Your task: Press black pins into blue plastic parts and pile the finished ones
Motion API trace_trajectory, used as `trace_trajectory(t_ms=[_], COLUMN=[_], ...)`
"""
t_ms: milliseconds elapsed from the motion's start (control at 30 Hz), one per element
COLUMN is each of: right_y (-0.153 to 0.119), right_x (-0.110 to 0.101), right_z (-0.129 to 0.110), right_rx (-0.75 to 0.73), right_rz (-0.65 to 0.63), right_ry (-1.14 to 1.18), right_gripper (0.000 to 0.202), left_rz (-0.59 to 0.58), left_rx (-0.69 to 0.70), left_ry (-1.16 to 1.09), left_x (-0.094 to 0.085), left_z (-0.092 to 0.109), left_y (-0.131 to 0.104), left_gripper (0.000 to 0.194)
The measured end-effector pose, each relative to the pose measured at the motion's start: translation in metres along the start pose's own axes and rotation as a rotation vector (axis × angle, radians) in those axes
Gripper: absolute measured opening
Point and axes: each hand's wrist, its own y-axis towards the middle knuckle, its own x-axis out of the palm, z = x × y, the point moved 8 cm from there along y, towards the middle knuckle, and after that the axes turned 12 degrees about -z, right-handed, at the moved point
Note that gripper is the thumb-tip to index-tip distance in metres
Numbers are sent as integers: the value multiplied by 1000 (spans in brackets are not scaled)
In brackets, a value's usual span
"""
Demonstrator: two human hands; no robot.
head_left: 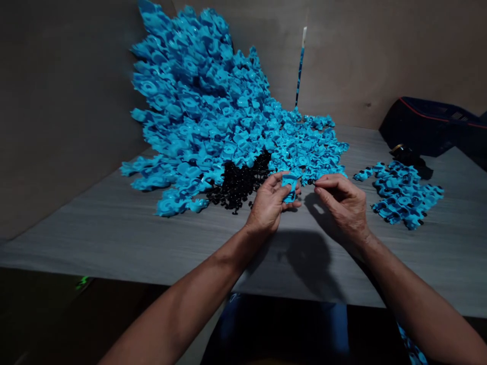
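Note:
Between its thumb and fingers my left hand [266, 205] holds a blue plastic piece [289, 187] up over the grey table [243, 253]. Just to the right, my right hand [344, 205] pinches a small black part [311, 182] at its fingertips, a short gap away from the blue piece. Many loose black parts [239, 185] lie left of my left hand. Behind both hands rises a large heap of blue pieces [205, 96].
On the right lies a smaller pile of blue pieces [405, 195] with black parts on them. A dark bag with red trim [426, 124] sits at the back right. A thin blue-marked strip [300, 71] stands against the back wall. The table's front edge runs below my forearms.

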Motion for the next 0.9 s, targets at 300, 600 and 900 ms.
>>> trace_trajectory(t_ms=[300,600,900], right_y=[-10,-12,-11], right_x=[20,23,23], right_z=[-37,-40,-43], right_rx=[-382,-454,-461], right_rz=[-116,-137,-146], right_ry=[-303,-494,-519], right_gripper=[17,19,19], left_rz=[-109,-174,-228], left_rx=[31,26,65], left_ry=[67,111,81], left_x=[12,21,23], left_z=[-10,-10,-7], left_y=[-2,-6,-6], left_gripper=[44,40,37])
